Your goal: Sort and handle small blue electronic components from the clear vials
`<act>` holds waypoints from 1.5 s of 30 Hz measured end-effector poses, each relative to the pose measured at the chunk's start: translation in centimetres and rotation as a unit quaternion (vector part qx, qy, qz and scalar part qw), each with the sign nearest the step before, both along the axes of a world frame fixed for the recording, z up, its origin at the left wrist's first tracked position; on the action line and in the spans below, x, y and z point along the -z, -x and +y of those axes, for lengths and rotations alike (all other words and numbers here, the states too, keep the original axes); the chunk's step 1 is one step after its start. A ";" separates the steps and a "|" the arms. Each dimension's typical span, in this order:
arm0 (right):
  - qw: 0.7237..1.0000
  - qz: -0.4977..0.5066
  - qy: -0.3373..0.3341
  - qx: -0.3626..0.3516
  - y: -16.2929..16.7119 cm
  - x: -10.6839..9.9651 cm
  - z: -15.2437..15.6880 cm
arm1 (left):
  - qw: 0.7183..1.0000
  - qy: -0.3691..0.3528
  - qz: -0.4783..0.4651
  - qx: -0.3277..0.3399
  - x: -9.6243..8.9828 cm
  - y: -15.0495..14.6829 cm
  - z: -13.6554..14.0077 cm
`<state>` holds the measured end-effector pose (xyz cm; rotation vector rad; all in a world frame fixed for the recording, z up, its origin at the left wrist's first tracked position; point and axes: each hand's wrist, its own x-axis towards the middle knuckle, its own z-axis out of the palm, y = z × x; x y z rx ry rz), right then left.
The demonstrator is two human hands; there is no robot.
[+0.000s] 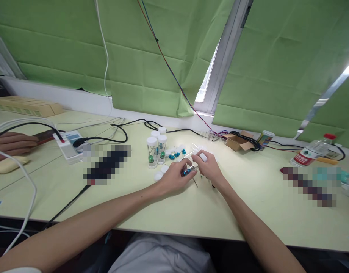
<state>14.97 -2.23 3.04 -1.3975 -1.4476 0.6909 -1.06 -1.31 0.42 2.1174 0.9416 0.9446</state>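
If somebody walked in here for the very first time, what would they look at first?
Probably the big green curtains filling the back. Next, in the middle of the table, the left hand holds a clear tube with blue bits, with white-capped tubes standing nearby. A red-capped bottle stands out toward the right end.
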 end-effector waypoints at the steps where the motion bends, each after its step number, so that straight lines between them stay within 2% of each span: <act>1: 1.000 0.000 0.000 0.000 0.0 0.0 0.0 | 1.000 -0.002 0.000 -0.001 0.0 0.0 0.0; 45: 1.000 -0.012 -0.008 0.000 -0.1 0.0 0.0 | 1.000 0.013 0.003 0.004 0.0 0.1 0.0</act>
